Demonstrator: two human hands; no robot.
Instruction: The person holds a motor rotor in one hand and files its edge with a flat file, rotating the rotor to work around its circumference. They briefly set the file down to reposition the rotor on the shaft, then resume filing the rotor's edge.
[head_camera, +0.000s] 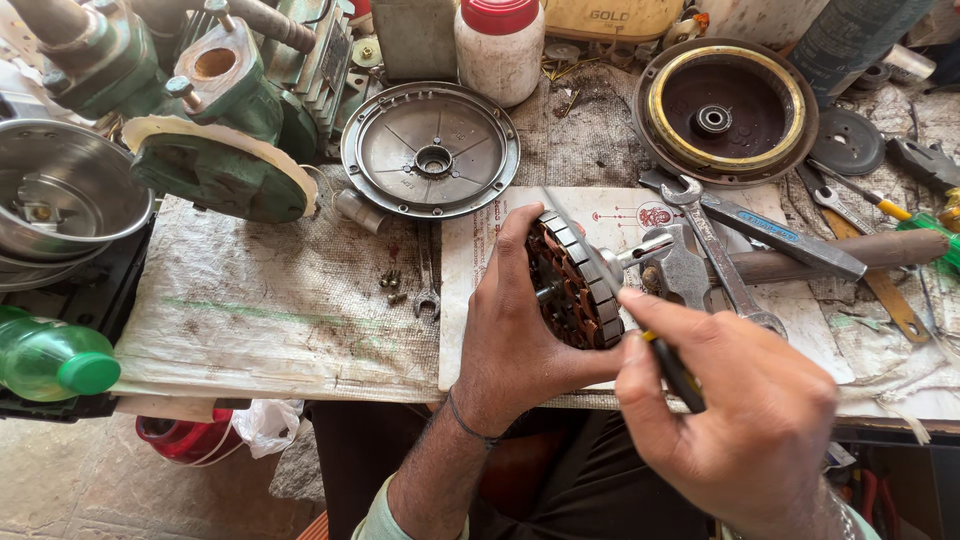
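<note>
A round motor stator (572, 285), ringed with copper-brown windings and a banded steel rim, stands on edge above the desk's (270, 320) front edge. The left hand (515, 335) cups it, grip wrapped around the rim. The right hand (745, 420) pinches a slim black-and-yellow tool (672, 368) against it. Behind lie steel spanners (720, 250), a ribbed grey cover plate (430, 150) and coarse woven cloth.

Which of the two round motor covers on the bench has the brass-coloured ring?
The dark cover at the back right, above the wrenches; a brass ring lines its rim. The grey cover at centre is plain metal with ribs.
</note>
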